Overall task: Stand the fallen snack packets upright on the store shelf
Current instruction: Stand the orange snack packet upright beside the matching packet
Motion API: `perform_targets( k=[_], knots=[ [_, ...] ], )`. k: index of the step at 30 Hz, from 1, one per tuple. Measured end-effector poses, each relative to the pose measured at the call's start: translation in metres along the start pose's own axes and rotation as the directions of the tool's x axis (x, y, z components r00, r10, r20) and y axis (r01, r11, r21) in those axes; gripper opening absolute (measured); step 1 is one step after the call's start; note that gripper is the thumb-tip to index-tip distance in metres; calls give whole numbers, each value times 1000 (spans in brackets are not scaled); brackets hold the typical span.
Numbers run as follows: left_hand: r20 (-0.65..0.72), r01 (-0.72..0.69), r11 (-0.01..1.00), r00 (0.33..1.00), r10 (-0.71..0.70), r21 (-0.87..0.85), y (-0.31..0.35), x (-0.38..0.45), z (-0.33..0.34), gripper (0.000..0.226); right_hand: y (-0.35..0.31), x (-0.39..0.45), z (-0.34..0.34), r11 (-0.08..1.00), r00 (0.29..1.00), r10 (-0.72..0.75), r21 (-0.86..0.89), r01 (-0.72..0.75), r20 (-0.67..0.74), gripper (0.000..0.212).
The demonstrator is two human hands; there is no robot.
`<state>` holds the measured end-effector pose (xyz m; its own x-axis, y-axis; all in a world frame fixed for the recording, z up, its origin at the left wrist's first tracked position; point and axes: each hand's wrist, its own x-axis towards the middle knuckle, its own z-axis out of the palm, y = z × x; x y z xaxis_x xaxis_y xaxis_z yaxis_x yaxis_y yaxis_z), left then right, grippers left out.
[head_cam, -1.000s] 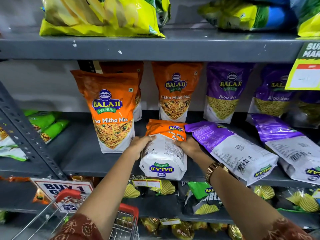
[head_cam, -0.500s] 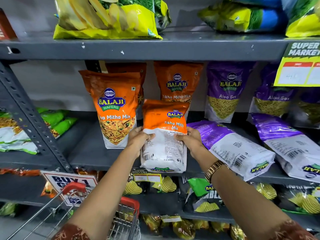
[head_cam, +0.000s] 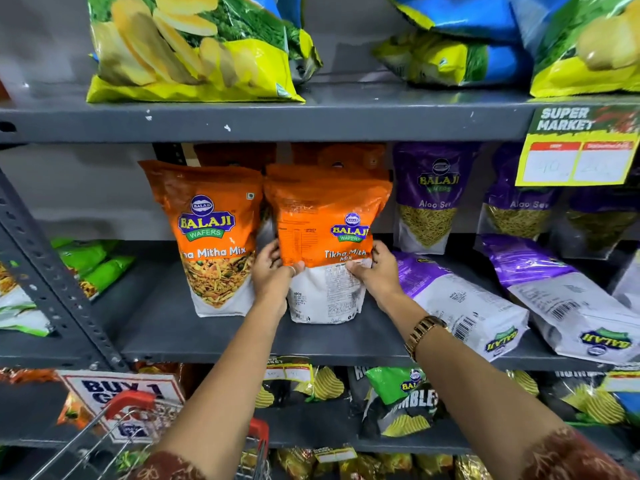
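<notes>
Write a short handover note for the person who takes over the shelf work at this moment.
Left hand and right hand: both grip the orange packet, upright with its base on the shelf, back side facing out.
Done: this packet stands beside the other upright orange packet.
Left: let go and check that it stays. Then stand up the two purple packets, near and far, which lie flat to the right.

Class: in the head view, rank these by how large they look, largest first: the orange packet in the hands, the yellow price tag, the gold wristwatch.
1. Orange packet, upright between left hand and right hand.
2. Yellow price tag.
3. Gold wristwatch, smallest, though nearest the camera.
</notes>
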<state>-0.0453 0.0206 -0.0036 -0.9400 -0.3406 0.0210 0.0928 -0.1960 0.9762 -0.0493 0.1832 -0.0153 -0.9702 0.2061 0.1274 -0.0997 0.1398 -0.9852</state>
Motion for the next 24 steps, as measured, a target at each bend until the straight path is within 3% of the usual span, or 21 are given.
perform_targets(
  k=[5,8,11,13,15,19,22,24],
  knots=[
    [-8,45,999,999,-45,4,-16,-4,-2,53,4,-2,0,997,998,58,42,-59,27,35],
    [-22,10,1000,1000,-11,-18,-15,-14,1,47,1,-6,0,965,987,151,208,-157,46,30],
    [-206,-15,995,979,-6,-98,-21,-29,5,37,-2,-6,-5,874,973,231,435,-214,14,29],
    [-360,41,996,931,-65,-75,-28,-38,5,32,1,-6,-6,859,959,284,444,-253,-3,32],
    [-410,130,991,905,-116,7,-37,-41,5,30,8,-10,-5,860,948,319,415,-296,15,29],
    [-217,179,976,965,-150,121,-48,-36,7,40,25,-17,-1,867,941,340,387,-314,3,26],
    [-89,250,957,967,-239,145,-42,-12,4,40,33,-23,-2,897,954,297,351,-267,-32,30],
    [-80,264,939,964,-252,219,-36,3,1,38,36,-23,-3,923,962,271,288,-254,-20,34]
  ],
)
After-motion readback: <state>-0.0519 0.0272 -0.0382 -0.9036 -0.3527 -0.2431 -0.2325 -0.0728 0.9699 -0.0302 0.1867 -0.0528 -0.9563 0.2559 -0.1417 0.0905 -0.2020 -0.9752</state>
